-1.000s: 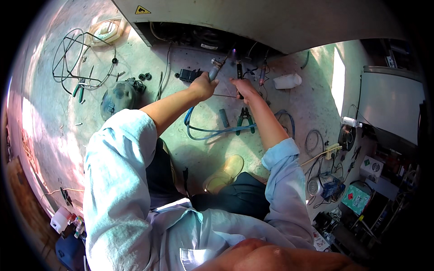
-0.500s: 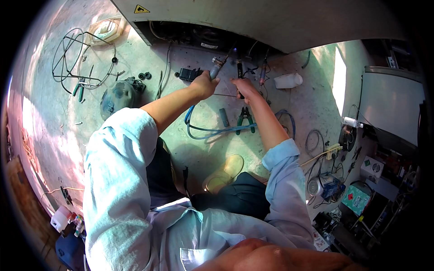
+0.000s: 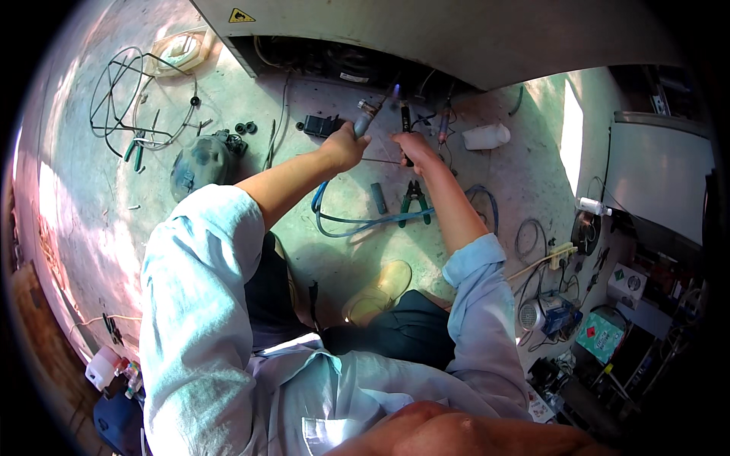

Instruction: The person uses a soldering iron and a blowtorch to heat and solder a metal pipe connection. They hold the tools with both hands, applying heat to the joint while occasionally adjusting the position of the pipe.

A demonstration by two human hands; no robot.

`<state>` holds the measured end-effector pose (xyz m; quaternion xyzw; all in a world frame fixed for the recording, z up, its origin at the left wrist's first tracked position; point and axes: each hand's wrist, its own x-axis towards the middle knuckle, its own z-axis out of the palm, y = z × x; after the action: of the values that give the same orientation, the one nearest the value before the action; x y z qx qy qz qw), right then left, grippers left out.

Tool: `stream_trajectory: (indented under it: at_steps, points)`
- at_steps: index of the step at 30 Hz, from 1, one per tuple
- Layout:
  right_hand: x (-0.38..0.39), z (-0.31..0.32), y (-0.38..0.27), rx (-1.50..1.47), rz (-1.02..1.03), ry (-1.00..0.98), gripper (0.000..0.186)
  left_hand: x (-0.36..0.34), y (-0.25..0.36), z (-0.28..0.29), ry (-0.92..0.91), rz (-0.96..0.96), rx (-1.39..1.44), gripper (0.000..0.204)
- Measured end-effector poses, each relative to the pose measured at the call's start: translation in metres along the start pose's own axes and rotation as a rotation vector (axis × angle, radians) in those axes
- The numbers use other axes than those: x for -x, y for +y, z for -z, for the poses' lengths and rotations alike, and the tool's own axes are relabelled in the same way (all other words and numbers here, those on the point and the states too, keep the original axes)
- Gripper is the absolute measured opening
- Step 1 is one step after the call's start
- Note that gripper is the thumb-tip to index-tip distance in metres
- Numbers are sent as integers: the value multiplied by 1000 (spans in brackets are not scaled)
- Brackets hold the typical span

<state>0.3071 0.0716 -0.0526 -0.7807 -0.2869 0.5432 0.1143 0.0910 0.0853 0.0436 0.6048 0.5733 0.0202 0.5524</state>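
My left hand (image 3: 344,148) is closed around the grey handle of a gas torch (image 3: 366,118), its metal nozzle pointing up and right to the cabinet's open base. In my right hand (image 3: 414,148) is a black stick-shaped lighter (image 3: 405,118), held upright. A small blue-violet flame (image 3: 396,90) glows beside its upper end and the torch's nozzle; which one it comes from is unclear. A thin dark line, perhaps a rod, runs leftward from near my right hand. Green-handled wire strippers (image 3: 414,204) and a dark block (image 3: 378,198) lie below my hands.
A large metal cabinet (image 3: 456,38) stands ahead, with a dark compressor (image 3: 346,64) in its base. A black box (image 3: 321,125), a white bottle (image 3: 487,137), a blue hose (image 3: 342,228) and a round dark compressor (image 3: 199,166) are on the floor. At right stands a vacuum pump (image 3: 549,313).
The violet flame looks somewhat larger and brighter. Both hands keep their grips, and the whole view has shifted very slightly.
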Motion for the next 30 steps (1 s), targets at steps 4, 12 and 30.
stream_trajectory:
  at_steps: [4, 12, 30]
  points:
    - [-4, 3, 2, -26, -1, -18, 42, -1, -1, -2, 3, -5, 2, 47]
    - [71, -17, -50, 5, -51, 140, 29, -8, -11, -6, 30, -3, -14, 47]
    - [21, -18, -12, -265, 26, 34, 33, -10, -7, -7, 8, -4, 0, 49]
